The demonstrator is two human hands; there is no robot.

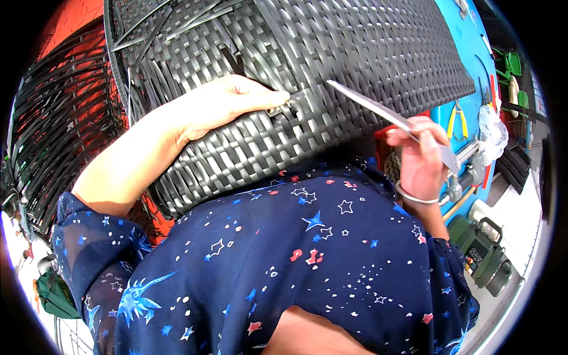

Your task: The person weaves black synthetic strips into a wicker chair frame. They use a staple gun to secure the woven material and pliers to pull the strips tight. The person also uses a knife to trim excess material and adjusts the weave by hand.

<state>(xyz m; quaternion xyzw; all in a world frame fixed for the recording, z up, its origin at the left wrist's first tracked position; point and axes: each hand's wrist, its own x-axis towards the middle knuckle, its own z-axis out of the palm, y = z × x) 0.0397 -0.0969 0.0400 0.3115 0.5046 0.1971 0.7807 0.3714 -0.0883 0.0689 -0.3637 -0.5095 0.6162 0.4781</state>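
Red surface (pixel 74 18) at upper left, blue surface (pixel 473 59) down the right side; pale floor at lower right. Black woven piece (pixel 367 47) fills the upper middle, its lower edge close against the navy star-print garment (pixel 331 260). Loose dark strands (pixel 65 118) bunch at far left; more lie across the weave near the top. Dark green case (pixel 488 254) at lower right.

Woven piece: probably light for its size, springy, firm as a whole; single strands likely flexible and rather slick, apt to slide under the fingertips. Best hold judged to be the folded lower edge, or a strand pinched close to where it goes under its neighbour.

Left hand (pixel 231 106), upper centre: lies over the weave, fingers curled under, thumb side toward frame centre. Fingertips at the weave, beside a small dark gap in it; cannot tell whether a strand is pinched. So the woven piece lies directly beneath this hand and spreads well past it on both sides.

Right hand (pixel 423 157), right of centre: clear of the weave, closed about a flat metal blade (pixel 376 107). Blade likely stiff, thin, smooth; grip sits toward its lower-right end, most of the length running free to upper left. Tip stands over the weave; contact unclear.

Smaller: yellow-handled pliers (pixel 458 121) on the blue surface; bangle (pixel 417 197) at the right wrist.
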